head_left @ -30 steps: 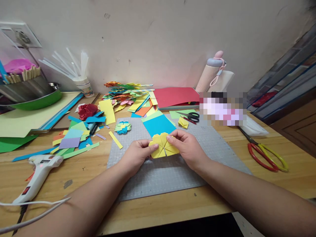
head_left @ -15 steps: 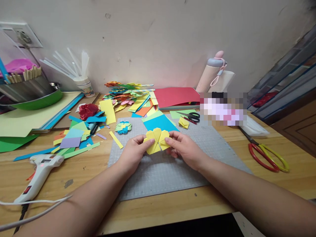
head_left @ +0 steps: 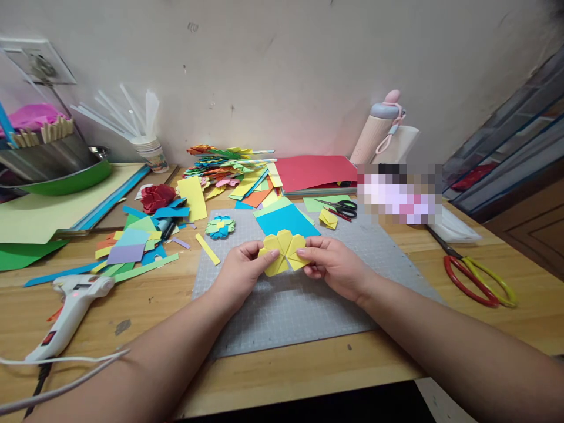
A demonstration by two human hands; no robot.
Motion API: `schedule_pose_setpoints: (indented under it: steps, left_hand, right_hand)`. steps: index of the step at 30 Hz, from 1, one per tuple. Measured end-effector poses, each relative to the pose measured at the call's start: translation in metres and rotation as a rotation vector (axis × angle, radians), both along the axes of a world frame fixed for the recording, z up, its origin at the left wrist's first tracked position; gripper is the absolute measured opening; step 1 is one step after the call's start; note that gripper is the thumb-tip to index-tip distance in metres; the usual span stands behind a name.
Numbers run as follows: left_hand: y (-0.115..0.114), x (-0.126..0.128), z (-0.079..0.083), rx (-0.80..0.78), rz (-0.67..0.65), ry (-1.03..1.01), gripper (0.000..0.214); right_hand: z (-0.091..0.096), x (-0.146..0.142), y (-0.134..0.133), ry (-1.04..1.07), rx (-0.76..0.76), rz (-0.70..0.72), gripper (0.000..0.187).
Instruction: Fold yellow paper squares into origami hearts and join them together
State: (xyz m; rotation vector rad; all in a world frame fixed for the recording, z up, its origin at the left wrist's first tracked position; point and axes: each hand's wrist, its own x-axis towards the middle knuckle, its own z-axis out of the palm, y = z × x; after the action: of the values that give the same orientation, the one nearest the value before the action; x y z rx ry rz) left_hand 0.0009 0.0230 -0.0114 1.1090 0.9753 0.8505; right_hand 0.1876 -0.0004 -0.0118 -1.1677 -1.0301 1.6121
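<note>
Between my two hands a yellow folded paper flower (head_left: pixel 284 245) is held up over the grey cutting mat (head_left: pixel 304 311). My left hand (head_left: pixel 245 267) pinches its left petals, thumb on the front face. On the opposite side my right hand (head_left: pixel 332 264) grips the petals the same way. A narrow gap runs down between the lower petals. Blue paper sheets (head_left: pixel 288 220) lie just behind the flower. To the left on the mat sits a blue and green paper flower (head_left: pixel 221 227), and to the right a small folded yellow paper piece (head_left: pixel 328 219).
Black-handled scissors (head_left: pixel 341 207) lie at the mat's back edge; red-and-yellow-handled scissors (head_left: pixel 478 276) are at the right. A white glue gun (head_left: pixel 73 311) with its cable lies at the left, near coloured paper scraps (head_left: pixel 127 249). A pink bottle (head_left: pixel 374 135) stands by the wall.
The yellow paper flower has shifted slightly right and opened a little flatter, with the gap between its lower petals wider. Both hands keep hold of it.
</note>
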Motion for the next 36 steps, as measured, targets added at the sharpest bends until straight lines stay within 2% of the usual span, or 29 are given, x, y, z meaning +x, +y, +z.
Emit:
schedule_pose_setpoints:
  steps: [11, 15, 21, 36]
  left_hand:
    - [0.004, -0.003, -0.007, -0.03, -0.039, -0.04, 0.027]
    - [0.004, -0.002, -0.008, -0.032, -0.029, -0.072, 0.026]
    - [0.004, -0.003, -0.009, -0.035, -0.034, -0.085, 0.025]
    - [0.004, -0.002, -0.006, -0.08, -0.071, -0.116, 0.024]
  right_hand:
    - [0.001, -0.002, -0.002, -0.13, 0.071, -0.007, 0.026]
    - [0.002, -0.003, -0.003, -0.085, 0.081, -0.02, 0.036]
    - [0.0, -0.004, -0.003, -0.116, 0.047, 0.037, 0.031]
    - [0.001, 0.0, -0.003, -0.206, 0.098, 0.024, 0.028]
